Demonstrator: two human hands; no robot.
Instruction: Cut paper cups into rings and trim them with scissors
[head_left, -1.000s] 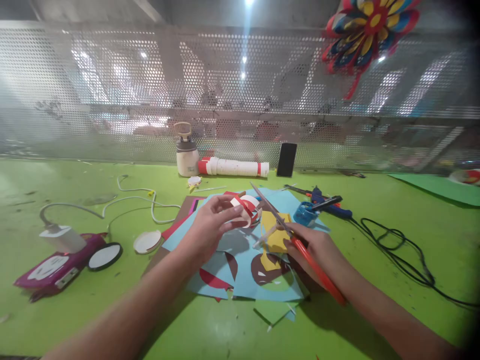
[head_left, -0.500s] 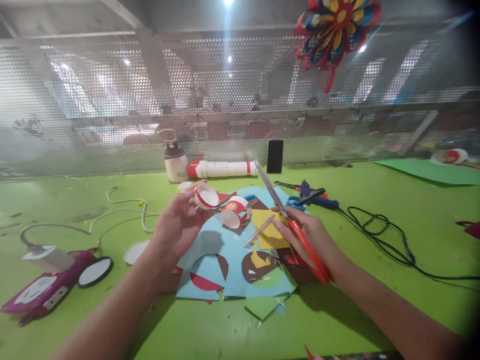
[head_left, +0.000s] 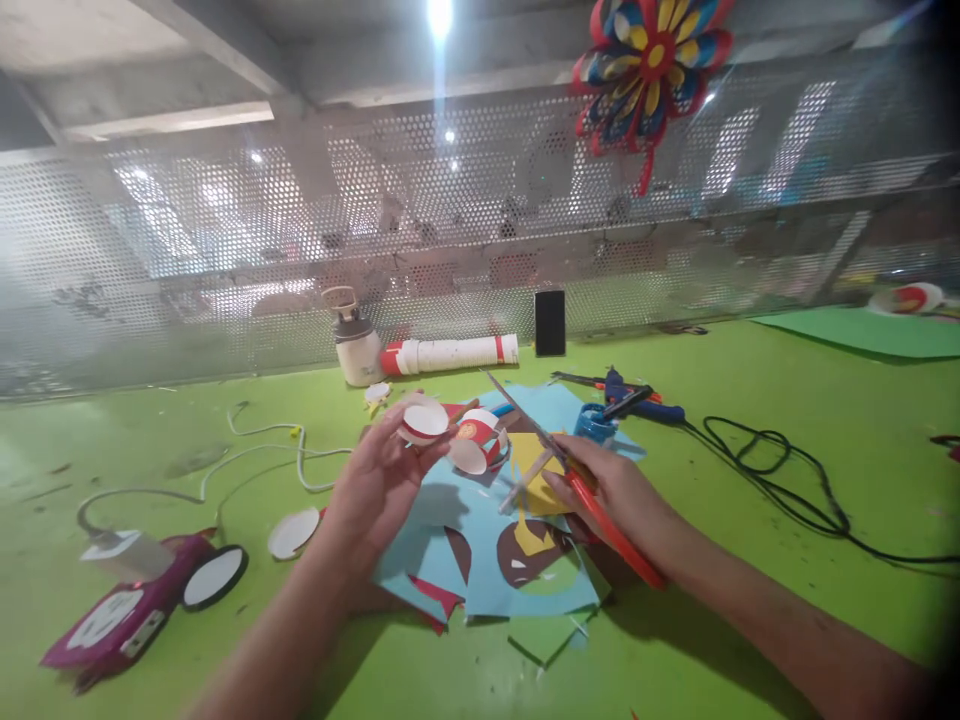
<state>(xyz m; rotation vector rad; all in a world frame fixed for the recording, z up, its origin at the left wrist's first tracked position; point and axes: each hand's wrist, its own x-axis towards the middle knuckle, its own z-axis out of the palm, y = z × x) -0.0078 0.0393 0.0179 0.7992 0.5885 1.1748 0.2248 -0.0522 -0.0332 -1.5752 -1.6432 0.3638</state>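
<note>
Your left hand [head_left: 379, 480] sits just left of the frame's centre, fingers curled around a cut paper cup piece [head_left: 424, 420], white inside with a red rim, which you hold raised above the pile of coloured paper sheets [head_left: 487, 560]. Your right hand [head_left: 611, 490], right of centre, is closed around the red handles of a pair of scissors [head_left: 577, 480]; the blades are parted and point toward the upper left, their tips above the paper. A second red-and-white cup piece [head_left: 476, 445] lies on the sheets between your hands, just beside the blades. The green table [head_left: 750, 600] fills the lower frame. In the lower left lies a purple toy car [head_left: 127, 610] with a white charger [head_left: 124, 553] resting on it. Along the mesh wall at the middle of the frame stand a white bottle [head_left: 356, 350], a stack of paper cups [head_left: 450, 353] lying on its side and a black phone [head_left: 550, 322]. A blue glue gun [head_left: 637, 400] lies right of centre, its black cable [head_left: 787, 490] trailing toward the right edge. A paper flower [head_left: 649, 65] hangs at the upper right.
</note>
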